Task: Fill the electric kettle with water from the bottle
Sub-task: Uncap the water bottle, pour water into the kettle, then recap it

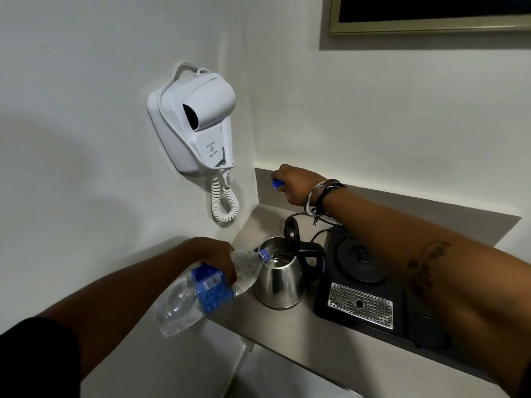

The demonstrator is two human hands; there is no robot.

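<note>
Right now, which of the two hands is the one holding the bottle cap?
The right hand, stretched to the far corner of the counter, pinches the small blue cap. The left hand instead grips the tilted bottle at the kettle.

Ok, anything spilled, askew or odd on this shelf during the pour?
No spill shows. One oddity: the kettle stands on the bare shelf, off its black base tray, lid up. The left hand tips the bottle into it; the right hand holds the blue cap.
</note>
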